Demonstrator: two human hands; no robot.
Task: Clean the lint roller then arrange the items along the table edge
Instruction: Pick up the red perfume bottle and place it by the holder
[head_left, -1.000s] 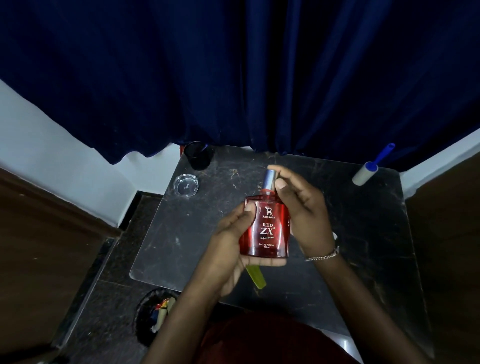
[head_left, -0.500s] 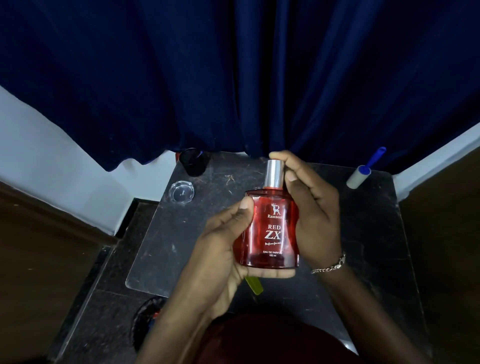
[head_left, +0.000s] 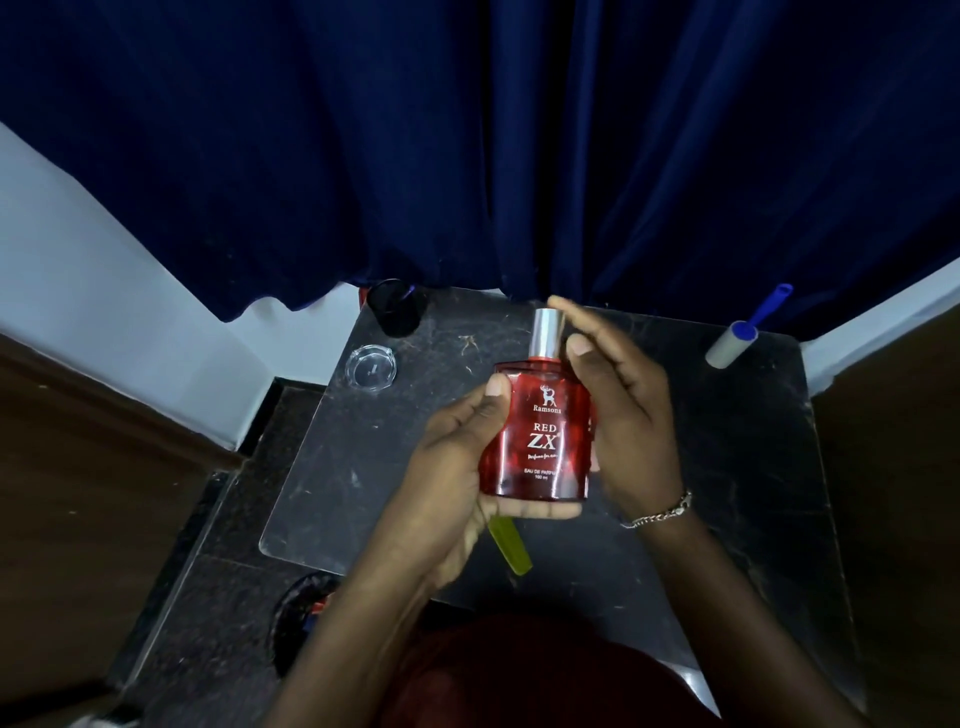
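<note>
both hands, left hand (head_left: 457, 467) and right hand (head_left: 618, 421), close around the upright bottle (head_left: 540, 436) above the table (head_left: 753, 467); the lint roller (head_left: 732, 343) lies well apart at the far-right corner, handle pointing away, nearer the right hand.

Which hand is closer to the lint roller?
Right. The right hand, on the perfume bottle, is on the side of the lint roller at the table's far right; the left hand is across the bottle.

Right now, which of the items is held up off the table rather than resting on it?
The red perfume bottle, held between both hands; the lint roller, glass ashtray and black cup rest on the table.
</note>
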